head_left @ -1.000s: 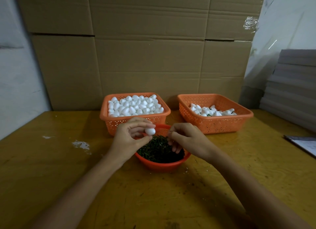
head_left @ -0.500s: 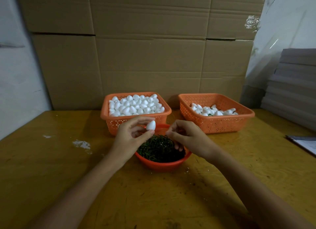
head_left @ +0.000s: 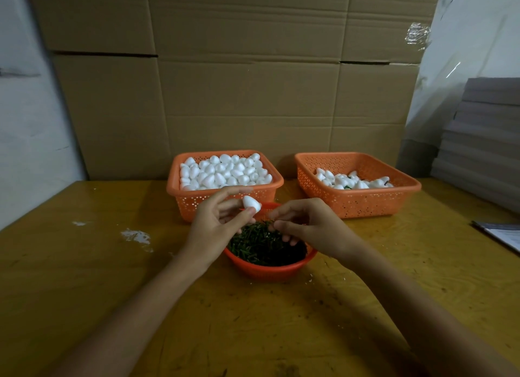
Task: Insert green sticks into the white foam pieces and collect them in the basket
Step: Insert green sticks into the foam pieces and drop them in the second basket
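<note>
left hand (head_left: pixel 216 224): pinching white foam piece (head_left: pixel 251 203) between thumb and fingertips, over bowl's far rim | right hand (head_left: pixel 309 227): thumb and forefinger pressed together just right of the foam, possibly on one stick, cannot tell | green sticks (head_left: pixel 261 244): heaped in orange bowl (head_left: pixel 270 271) beneath both hands | right basket (head_left: pixel 363 203): foam pieces, flecks of green
</note>
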